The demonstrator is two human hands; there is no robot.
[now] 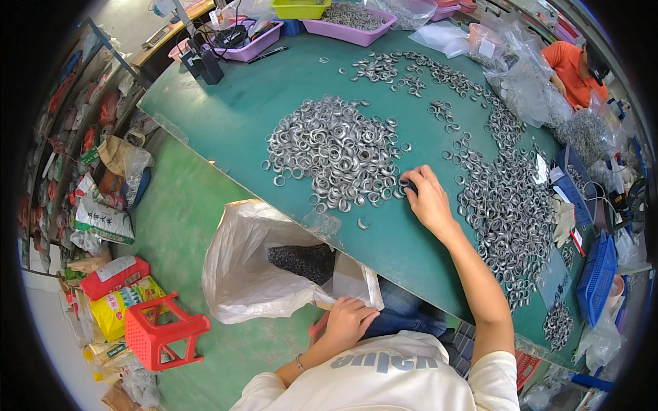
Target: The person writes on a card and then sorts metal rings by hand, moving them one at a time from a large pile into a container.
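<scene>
My right hand (432,200) is at the right edge of a heap of grey metal rings (336,147) on the green table, its fingers curled round a few rings that they partly hide. Next to the table's near edge, a white woven sack (236,274) gapes, with a dark mass of small pieces (301,262) inside. The fingers of my left hand (349,320) are closed on the sack's rim. One loose ring (364,222) lies apart, below the heap.
A larger spread of rings (504,226) covers the table's right side. Pink trays (349,31) stand at the far edge, and a blue basket (595,277) at the right. A red stool (164,332) stands on the floor at left. Another person (572,68) sits at the far right.
</scene>
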